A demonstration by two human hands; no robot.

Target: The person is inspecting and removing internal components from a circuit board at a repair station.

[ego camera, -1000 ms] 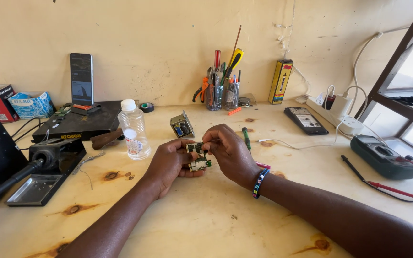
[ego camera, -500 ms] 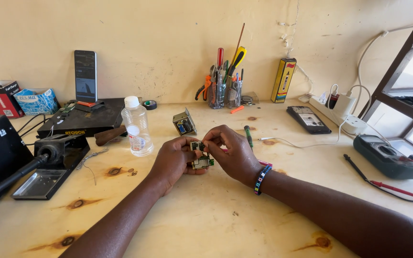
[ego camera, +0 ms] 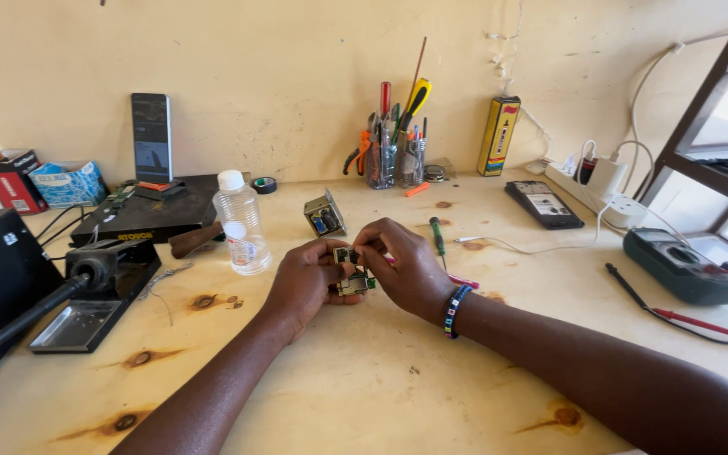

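A small green circuit board (ego camera: 351, 271) with metal parts is held between both hands just above the wooden table (ego camera: 364, 379). My left hand (ego camera: 303, 278) grips its left side from below. My right hand (ego camera: 402, 263), with a beaded bracelet on the wrist, pinches the board's top edge with thumb and fingertips. Much of the board is hidden by the fingers.
A clear plastic bottle (ego camera: 241, 223) and a small metal-cased module (ego camera: 323, 216) stand just behind the hands. A green-handled screwdriver (ego camera: 437, 235) lies to the right. Soldering stand (ego camera: 94, 291) at left, tool cup (ego camera: 396, 152) at back, multimeter (ego camera: 682, 265) with leads at right.
The view has shifted slightly; both hands stay on the board, with the right fingers working at its top edge.
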